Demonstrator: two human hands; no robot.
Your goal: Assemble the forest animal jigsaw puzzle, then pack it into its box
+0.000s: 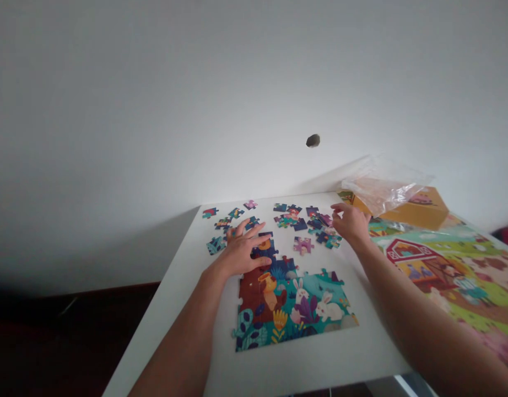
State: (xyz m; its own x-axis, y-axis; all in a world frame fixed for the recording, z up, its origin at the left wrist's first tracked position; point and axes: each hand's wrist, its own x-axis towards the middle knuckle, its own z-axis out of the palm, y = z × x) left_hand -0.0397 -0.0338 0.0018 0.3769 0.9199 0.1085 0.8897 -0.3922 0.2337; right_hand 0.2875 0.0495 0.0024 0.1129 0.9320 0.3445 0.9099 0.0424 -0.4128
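Observation:
A partly joined jigsaw puzzle [297,309] with rabbits and plants lies on the white table. My left hand [241,251] rests with spread fingers over its upper left part, touching the upper pieces and hiding some. My right hand [351,221] is at the far right of the loose pieces, its index finger and thumb apart beside a purple puzzle piece [325,219]. Whether the fingertips touch that piece is unclear. A pink piece [303,245] lies between the hands. Several loose pieces [287,220] are scattered behind, and others [216,245] sit left of my left hand.
To the right, a colourful farm picture [456,270] covers the table. On it stand a yellow box [423,212] and a crumpled clear plastic bag [382,187]. The white wall [254,110], with a small hole [313,140], borders the table's far edge.

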